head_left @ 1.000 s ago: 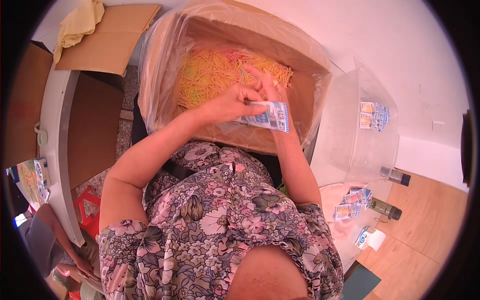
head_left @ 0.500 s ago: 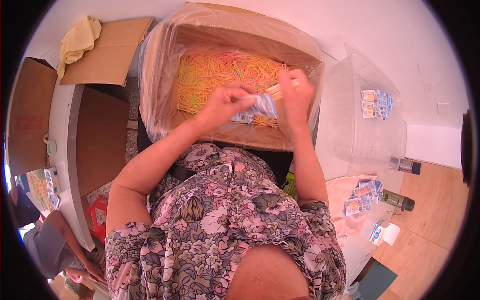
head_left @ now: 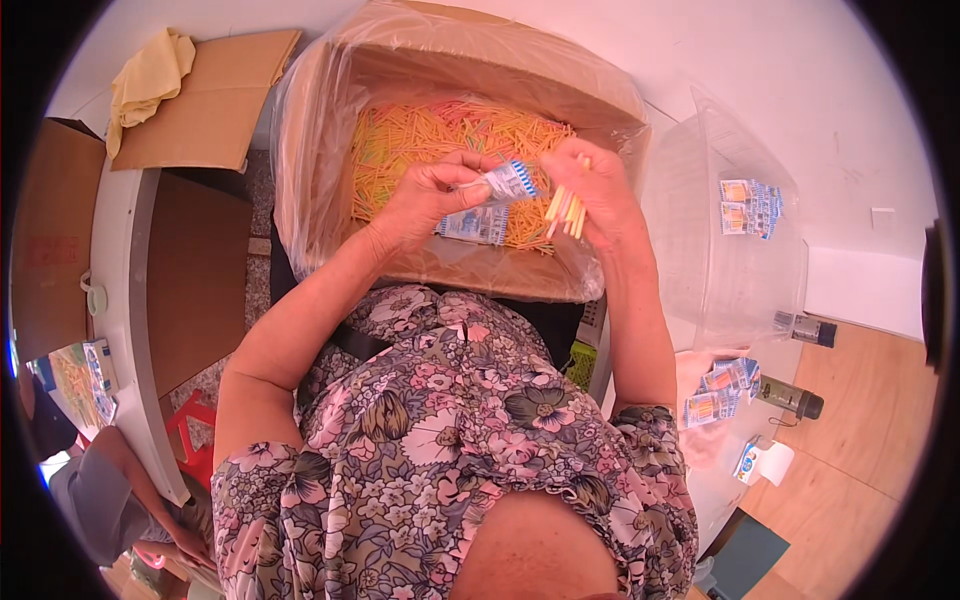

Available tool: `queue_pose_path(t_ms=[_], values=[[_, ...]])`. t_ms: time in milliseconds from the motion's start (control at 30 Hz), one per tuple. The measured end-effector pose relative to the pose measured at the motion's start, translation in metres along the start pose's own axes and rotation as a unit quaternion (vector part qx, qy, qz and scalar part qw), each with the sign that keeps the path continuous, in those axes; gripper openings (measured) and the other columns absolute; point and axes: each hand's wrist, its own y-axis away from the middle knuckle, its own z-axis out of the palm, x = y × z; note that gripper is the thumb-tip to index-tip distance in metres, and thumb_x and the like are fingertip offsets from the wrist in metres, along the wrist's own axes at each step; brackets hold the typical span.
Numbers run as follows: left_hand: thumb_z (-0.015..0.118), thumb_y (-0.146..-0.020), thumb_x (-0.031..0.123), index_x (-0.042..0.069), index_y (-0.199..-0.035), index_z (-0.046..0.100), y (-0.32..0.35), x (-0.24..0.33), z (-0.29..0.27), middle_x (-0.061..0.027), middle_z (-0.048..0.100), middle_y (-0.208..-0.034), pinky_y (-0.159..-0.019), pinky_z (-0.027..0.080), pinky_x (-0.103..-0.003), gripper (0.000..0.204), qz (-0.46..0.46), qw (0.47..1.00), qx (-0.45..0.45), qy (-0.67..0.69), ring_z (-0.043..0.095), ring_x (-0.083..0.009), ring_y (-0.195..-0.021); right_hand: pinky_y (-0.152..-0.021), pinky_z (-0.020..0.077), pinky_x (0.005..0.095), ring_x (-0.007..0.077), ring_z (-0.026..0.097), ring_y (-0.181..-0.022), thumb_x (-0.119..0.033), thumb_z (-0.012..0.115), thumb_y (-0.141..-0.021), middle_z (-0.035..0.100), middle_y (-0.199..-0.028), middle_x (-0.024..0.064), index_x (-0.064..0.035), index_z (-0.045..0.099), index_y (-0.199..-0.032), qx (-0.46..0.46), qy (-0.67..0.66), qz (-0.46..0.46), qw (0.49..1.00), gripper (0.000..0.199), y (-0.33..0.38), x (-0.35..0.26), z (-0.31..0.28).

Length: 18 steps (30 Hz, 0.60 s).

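Observation:
In front of me stands a cardboard box (head_left: 470, 62) lined with clear plastic, its bottom covered by thin yellow, orange, pink and green sticks (head_left: 400, 140). Over it, my left hand (head_left: 425, 198) pinches a small blue-and-white plastic packet (head_left: 508, 180), whose striped end points toward my other hand. A second printed packet (head_left: 475, 225) hangs just below, on or near the sticks. My right hand (head_left: 600, 195) is closed round a bunch of pale yellow sticks (head_left: 567, 212), their ends pointing down. A small gap lies between the bunch and the packet.
To the right, a clear plastic bin (head_left: 690, 230) holds several packets (head_left: 750, 208). More packets (head_left: 722, 388) lie on a pink cloth near a dark-capped bottle (head_left: 795, 396). A yellow cloth (head_left: 150, 80) rests on flat cardboard (head_left: 215, 100) at left. Another person's arm (head_left: 140, 485) shows lower left.
My right hand has drawn slightly away from the packet and turned, so the sticks now point downward. The packet's striped end has tilted up in my left hand.

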Motion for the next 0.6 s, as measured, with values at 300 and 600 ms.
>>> queue_pose_path(t_ms=[300, 600], values=[[0.053, -0.094, 0.022, 0.003, -0.112, 0.058, -0.002, 0.006, 0.002, -0.0022, 0.064, -0.099, -0.077, 0.048, -0.023, 0.027, -0.183, 0.982, 0.034, 0.03, 0.06, -0.0066, -0.082, -0.044, 0.0389, 0.0231, 0.0056, 0.051, -0.053, -0.011, 0.065, -0.082, 0.049, -0.062, -0.005, -0.0058, 0.057, -0.07, 0.028, 0.117, 0.009, 0.993, 0.016, -0.004, 0.021, -0.016], [0.054, -0.093, 0.016, 0.003, -0.108, 0.06, 0.001, 0.006, -0.015, 0.0007, 0.064, -0.095, -0.07, 0.048, -0.021, 0.021, -0.117, 0.992, -0.039, -0.033, 0.058, -0.0045, -0.081, -0.056, 0.0463, 0.0386, 0.0289, 0.06, -0.06, -0.024, 0.058, -0.081, 0.06, -0.065, 0.0177, -0.0001, 0.061, -0.077, -0.133, 0.622, -0.047, 0.77, 0.024, 0.004, 0.107, -0.031]])
